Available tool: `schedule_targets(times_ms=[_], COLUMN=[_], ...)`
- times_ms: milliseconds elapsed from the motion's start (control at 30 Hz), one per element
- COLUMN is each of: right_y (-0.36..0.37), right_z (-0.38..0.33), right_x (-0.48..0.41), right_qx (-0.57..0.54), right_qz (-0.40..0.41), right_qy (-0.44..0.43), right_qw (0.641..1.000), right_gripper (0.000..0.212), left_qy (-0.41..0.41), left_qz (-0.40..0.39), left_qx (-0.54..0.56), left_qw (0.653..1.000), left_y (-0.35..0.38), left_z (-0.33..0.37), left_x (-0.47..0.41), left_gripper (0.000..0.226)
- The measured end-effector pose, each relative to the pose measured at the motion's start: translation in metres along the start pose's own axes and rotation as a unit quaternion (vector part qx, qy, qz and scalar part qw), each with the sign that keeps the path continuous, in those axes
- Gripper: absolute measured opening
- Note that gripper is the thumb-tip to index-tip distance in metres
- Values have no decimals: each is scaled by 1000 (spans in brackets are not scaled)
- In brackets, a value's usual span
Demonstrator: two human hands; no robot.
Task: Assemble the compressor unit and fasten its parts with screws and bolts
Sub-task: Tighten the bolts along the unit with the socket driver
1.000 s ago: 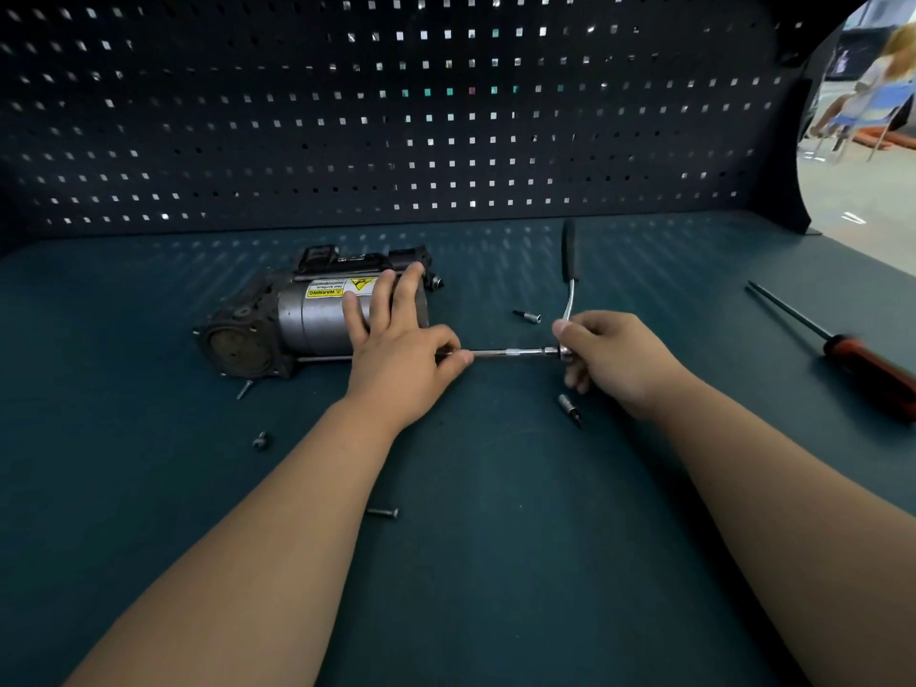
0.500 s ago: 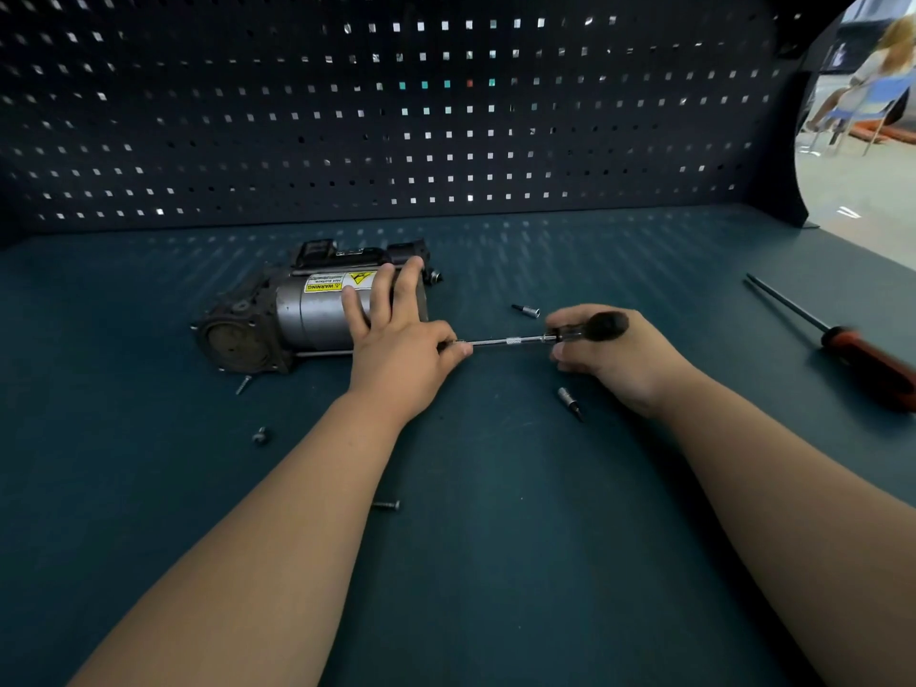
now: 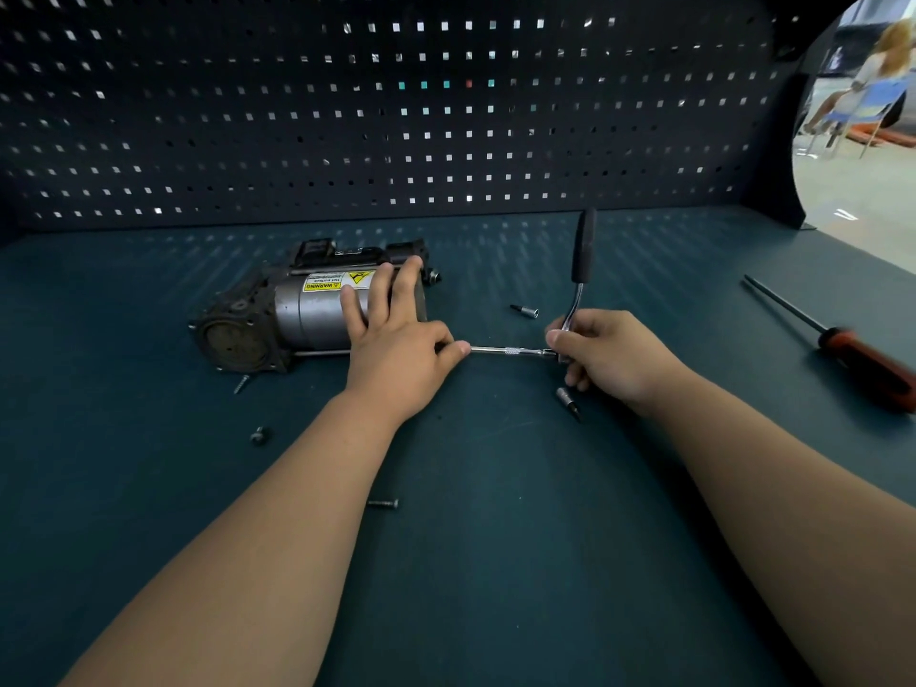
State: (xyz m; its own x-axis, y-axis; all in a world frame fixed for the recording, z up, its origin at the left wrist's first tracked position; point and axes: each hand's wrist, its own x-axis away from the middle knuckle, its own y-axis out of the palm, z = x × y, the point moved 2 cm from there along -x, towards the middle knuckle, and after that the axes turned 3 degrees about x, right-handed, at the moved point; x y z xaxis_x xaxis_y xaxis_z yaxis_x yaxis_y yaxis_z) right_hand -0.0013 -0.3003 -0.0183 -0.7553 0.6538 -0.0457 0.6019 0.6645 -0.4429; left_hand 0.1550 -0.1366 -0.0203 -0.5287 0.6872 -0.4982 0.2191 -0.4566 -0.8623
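Left grip [image 3: 396,344] on silver-grey compressor [image 3: 307,309]

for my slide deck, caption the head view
Left hand rests on the compressor; right hand grips a ratchet with an extension bar.
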Motion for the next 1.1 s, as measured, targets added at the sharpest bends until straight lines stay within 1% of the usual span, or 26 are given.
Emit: schedule_targets(times_ms=[33,100,200,233,267,333,367,400,433,500,567,667,767,867,900,967,1000,1100], right_y=[0,-2,-3,-4,-4,-5,-5,-6,-6,-6,-6,-6,-2,-2,-3,-5,-6,-8], right_z=[-1,1,5,5,5,5,5,6,5,5,2,-2,-4,-2,0,2,3,1], right_x=[0,1,-1,-1,-2,-4,-5,-6,-6,-8,-10,-14,-15,-11,-9,-5,-4,-3], right_qx=[-37,-99,-96,-98,-106,-115,-111,-101,-91,-63,-40,13,16,-11,-30,-79,-86,32], right_qz=[-4,-18,-28,-29,-31,-31,-28,-26,-25,-23,-16,-23,-27,-23,-25,-32,-30,5], right_qy=[-2,-2,-17,-16,-12,-10,-9,-6,-3,3,28,76,88,60,51,33,15,-69], right_qw=[999,995,995,995,994,993,993,994,996,998,999,997,996,998,998,996,996,997], right_gripper=[6,14,26,26,24,17,14,9,5,14,23,41,44,36,30,9,7,28], left_qy=[-1,-2,12,20,29,21,-2,-31,-59,-77,-74,-73,-72,-71,-71,-73,-73,-76], left_qz=[-1,-1,9,13,19,15,8,-1,-8,-5,12,23,24,26,27,30,31,30], left_qx=[-4,-7,11,20,24,38,46,44,38,21,17,20,18,18,18,23,26,34], left_qw=[1000,1000,1000,1000,999,999,999,999,997,997,997,997,997,997,997,997,997,996], left_y=[0,1,2,1,-1,-10,-15,-19,-19,-15,-12,-10,-10,-11,-11,-11,-11,-12], left_z=[0,1,0,-3,-8,-23,-33,-42,-51,-57,-55,-54,-54,-53,-53,-53,-53,-53], left_x=[0,0,2,1,1,-3,-5,-6,-5,-5,-5,-4,-3,-4,-4,-4,-4,-3], left_gripper=[34,34,24,26,45,94,110,118,120,115,112,113,114,113,112,111,110,109])
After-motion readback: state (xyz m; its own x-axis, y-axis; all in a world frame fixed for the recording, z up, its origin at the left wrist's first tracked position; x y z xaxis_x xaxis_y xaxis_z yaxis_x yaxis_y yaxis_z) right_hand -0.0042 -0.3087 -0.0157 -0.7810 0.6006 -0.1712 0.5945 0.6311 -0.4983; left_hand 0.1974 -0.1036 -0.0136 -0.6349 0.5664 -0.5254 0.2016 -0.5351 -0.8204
